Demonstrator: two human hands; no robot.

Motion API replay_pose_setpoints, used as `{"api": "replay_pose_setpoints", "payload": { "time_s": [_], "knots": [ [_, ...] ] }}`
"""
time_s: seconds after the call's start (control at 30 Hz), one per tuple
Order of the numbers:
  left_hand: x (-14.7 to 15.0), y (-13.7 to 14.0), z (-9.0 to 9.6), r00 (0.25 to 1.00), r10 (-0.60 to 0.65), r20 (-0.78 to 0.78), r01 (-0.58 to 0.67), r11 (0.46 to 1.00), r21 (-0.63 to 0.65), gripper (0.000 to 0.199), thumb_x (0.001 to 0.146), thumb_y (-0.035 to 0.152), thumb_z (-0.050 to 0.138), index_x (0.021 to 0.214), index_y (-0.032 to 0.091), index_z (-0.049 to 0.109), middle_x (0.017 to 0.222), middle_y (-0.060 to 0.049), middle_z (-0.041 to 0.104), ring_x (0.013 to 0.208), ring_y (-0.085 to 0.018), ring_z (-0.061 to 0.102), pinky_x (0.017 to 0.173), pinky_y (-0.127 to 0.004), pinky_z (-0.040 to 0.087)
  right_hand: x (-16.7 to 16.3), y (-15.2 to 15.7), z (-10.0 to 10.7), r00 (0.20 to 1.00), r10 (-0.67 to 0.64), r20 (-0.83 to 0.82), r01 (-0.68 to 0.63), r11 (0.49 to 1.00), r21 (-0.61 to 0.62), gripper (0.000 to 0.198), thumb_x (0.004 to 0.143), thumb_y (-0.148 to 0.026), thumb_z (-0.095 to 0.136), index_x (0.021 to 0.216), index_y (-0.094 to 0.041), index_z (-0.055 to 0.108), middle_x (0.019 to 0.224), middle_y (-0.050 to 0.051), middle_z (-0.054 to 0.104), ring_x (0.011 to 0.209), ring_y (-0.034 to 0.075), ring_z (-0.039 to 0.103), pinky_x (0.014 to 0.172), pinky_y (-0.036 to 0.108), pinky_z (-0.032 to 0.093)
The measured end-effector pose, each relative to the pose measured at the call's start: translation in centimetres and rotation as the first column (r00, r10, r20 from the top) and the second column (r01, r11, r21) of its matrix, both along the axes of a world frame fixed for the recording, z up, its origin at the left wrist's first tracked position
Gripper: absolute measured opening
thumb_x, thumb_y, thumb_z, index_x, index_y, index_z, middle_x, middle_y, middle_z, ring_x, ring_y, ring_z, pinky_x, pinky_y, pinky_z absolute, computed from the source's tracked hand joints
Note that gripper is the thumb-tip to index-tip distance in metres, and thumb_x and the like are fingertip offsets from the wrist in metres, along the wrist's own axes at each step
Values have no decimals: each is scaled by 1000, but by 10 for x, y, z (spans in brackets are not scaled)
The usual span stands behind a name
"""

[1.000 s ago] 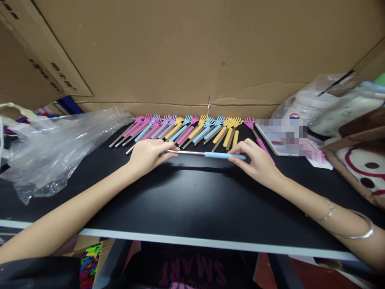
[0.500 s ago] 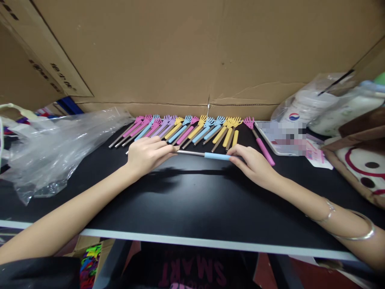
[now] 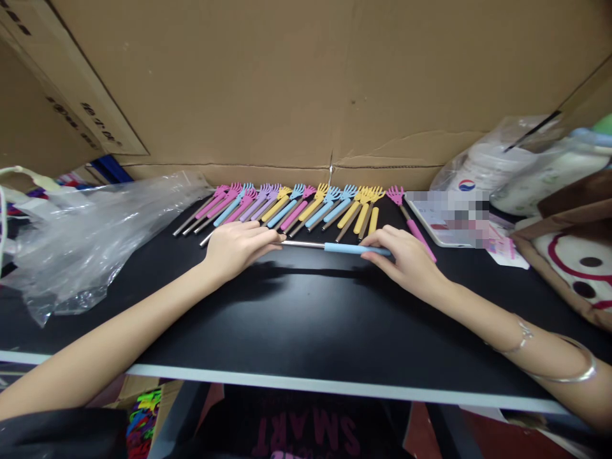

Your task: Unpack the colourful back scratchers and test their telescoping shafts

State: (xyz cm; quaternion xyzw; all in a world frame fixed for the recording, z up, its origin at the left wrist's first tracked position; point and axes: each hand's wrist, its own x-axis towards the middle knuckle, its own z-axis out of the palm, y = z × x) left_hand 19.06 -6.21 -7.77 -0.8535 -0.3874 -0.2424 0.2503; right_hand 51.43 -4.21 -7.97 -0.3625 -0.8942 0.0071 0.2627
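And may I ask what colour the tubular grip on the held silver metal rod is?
The grip is light blue, shown best in the head view.

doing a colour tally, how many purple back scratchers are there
2, side by side on the table: the left purple scratcher next to a pink scratcher, the right purple scratcher next to a yellow scratcher. Another could be hidden behind the left hand.

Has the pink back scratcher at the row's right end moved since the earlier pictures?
No: judged against the cardboard wall, the pink back scratcher has stayed put.
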Motion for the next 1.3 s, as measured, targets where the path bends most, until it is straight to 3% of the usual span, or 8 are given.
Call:
{"api": "replay_pose_setpoints", "payload": {
  "time_s": [0.2,0.37,0.5,0.87,1.13,1.3],
  "knots": [
    [0,1,-7,996,19,82,-3,982,-190,33,95,47,43,88,23,66,78,1,72,68,-12,65,55,-22,36,1,0,1,999,-35,3,34,999,40,14,89,-35,54,88,-22,58,76,4,55,68,18,53,61,30,40],
    [1,1,-8,984,56,169,15,920,-392,29,93,49,48,92,25,65,92,3,74,81,-14,69,61,-21,41,1,-2,2,999,-40,-34,42,997,57,15,89,-36,54,90,-22,59,78,4,56,70,18,53,62,30,41],
    [2,1,-8,979,76,188,21,883,-468,26,92,48,51,92,25,63,90,4,74,79,-13,69,63,-20,41,2,-2,3,999,-31,-37,34,996,81,15,90,-36,54,90,-22,59,78,4,57,70,18,53,62,30,41],
    [3,-2,-9,988,68,139,-24,953,-301,22,91,43,54,89,24,65,82,2,71,70,-12,65,56,-20,38,1,2,1,999,6,51,-10,997,76,16,93,-36,47,89,-22,56,78,4,64,68,18,56,67,32,37],
    [7,-7,-6,992,36,124,-21,992,-121,24,93,41,51,88,23,66,73,1,67,66,-12,62,56,-22,38,1,-1,2,1000,-9,-24,8,999,-38,20,94,-36,41,87,-23,55,73,2,63,62,17,53,65,31,38],
    [10,-8,-2,996,16,84,-10,998,-70,23,93,38,50,88,23,66,68,2,66,62,-11,60,53,-22,36,0,-1,0,996,-17,-85,0,981,-193,18,94,-36,42,88,-22,52,70,0,59,62,16,53,61,28,38]
  ]
}}
